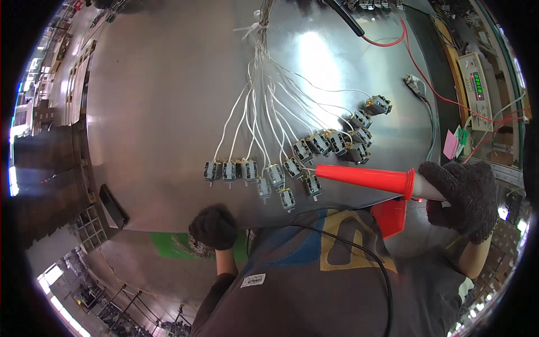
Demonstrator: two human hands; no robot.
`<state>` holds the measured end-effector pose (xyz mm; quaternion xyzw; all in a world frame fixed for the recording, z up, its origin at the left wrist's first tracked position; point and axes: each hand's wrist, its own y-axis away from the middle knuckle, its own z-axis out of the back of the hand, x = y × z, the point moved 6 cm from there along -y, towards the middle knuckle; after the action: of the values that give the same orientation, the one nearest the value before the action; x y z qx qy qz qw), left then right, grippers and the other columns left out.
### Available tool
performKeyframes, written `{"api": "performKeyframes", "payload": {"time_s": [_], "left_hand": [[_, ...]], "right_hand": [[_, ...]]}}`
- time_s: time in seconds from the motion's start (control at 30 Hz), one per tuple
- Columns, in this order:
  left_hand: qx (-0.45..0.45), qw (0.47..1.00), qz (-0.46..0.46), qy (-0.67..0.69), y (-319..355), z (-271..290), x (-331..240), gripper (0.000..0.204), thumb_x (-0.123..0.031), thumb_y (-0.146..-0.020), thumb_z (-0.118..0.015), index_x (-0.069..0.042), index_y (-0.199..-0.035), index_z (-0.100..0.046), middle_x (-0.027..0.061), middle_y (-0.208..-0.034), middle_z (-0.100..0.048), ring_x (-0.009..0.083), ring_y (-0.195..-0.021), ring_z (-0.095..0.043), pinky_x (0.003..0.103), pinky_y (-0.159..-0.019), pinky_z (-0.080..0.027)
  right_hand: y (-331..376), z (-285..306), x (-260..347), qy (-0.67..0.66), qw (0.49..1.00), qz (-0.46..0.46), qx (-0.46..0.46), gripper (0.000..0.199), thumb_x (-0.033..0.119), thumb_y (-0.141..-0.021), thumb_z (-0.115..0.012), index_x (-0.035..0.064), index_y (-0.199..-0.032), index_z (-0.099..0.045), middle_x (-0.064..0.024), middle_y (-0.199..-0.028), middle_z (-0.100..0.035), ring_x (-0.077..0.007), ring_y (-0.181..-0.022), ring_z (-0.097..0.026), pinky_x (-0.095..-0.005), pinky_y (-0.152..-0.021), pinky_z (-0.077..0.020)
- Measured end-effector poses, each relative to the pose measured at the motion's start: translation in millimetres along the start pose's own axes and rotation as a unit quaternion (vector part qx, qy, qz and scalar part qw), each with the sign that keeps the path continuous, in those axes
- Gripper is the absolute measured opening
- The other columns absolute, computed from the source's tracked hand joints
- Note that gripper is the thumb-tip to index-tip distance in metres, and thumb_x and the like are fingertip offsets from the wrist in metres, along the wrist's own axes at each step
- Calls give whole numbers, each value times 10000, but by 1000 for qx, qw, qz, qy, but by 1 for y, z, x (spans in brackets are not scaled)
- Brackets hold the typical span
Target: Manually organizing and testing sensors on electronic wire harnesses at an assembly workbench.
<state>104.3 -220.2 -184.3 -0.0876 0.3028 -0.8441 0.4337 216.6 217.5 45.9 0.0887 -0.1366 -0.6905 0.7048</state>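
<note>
A worker in a dark shirt (314, 297) stands at a metal bench (151, 123), a black cable (365, 250) running down the front of the shirt. At the near edge, the gloved left hand (214, 227) is curled over; from where I stand I can't tell whether that grip has anything in it. The gloved right hand (466, 196) has its grip wrapped around the pale handle of a red-tipped probe (376, 181), held over the bench's near right part, above a red bin (391, 216). The probe looks light and stiff, best held by that handle, behind the red collar; a smooth handle could slide a little in a knit glove. Its narrow end points left, beside the nearest of more than a dozen small grey boxes (249, 170); contact is hard to make out.

The boxes, fanned across the bench, look hard-shelled and light. Each seems best taken by its sides, sparing the metal pins and the thin, bendy leads, whose joints may be fragile. Behind them, the white wires gather into a bundle (261, 42) bound with a pale tie. Farther off lie a plug (414, 84), a black wand (346, 18) on a red cable (387, 44), and a meter (476, 84) with lit green digits.
</note>
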Motion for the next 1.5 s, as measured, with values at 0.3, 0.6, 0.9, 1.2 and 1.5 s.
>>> {"api": "performKeyframes", "payload": {"time_s": [0.3,0.6,0.9,1.2,1.5], "left_hand": [[3,1000,10,5,3,-1,3,82,-163,-966,-587,-124,-1015,-639,73,-877,-694,300,-768,-640,441,-764,-463],[17,1000,7,-8,14,-5,9,85,-160,-930,-660,-143,-998,-611,41,-917,-695,281,-800,-640,438,-779,-461],[2,1000,7,-15,6,-4,3,145,-250,-993,-539,-141,-1008,-633,64,-847,-658,297,-774,-653,458,-724,-460],[-20,1000,2,5,3,-3,2,102,-236,-967,-574,-145,-969,-620,50,-852,-663,288,-766,-639,448,-726,-458],[-8,1000,10,-9,-1,-2,0,65,-206,-911,-646,-151,-927,-616,47,-852,-662,297,-775,-644,454,-726,-471]], "right_hand": [[-3,6,5,18,1000,15,-9,836,252,-510,-881,119,-1311,-679,-56,-829,-689,-276,-705,-686,-431,-606,-471],[-1,18,19,20,1000,10,-19,719,198,-449,-836,103,-1155,-735,-77,-825,-717,-308,-719,-704,-431,-619,-497],[0,-4,26,-2,999,22,35,713,229,-450,-836,116,-1147,-742,-76,-790,-698,-299,-676,-699,-416,-578,-500],[5,3,30,-18,1000,16,11,696,244,-454,-842,123,-1133,-750,-78,-785,-696,-302,-667,-700,-422,-566,-493],[4,4,32,-21,999,12,44,712,276,-512,-854,130,-1198,-733,-82,-834,-722,-297,-699,-716,-426,-583,-513]]}}
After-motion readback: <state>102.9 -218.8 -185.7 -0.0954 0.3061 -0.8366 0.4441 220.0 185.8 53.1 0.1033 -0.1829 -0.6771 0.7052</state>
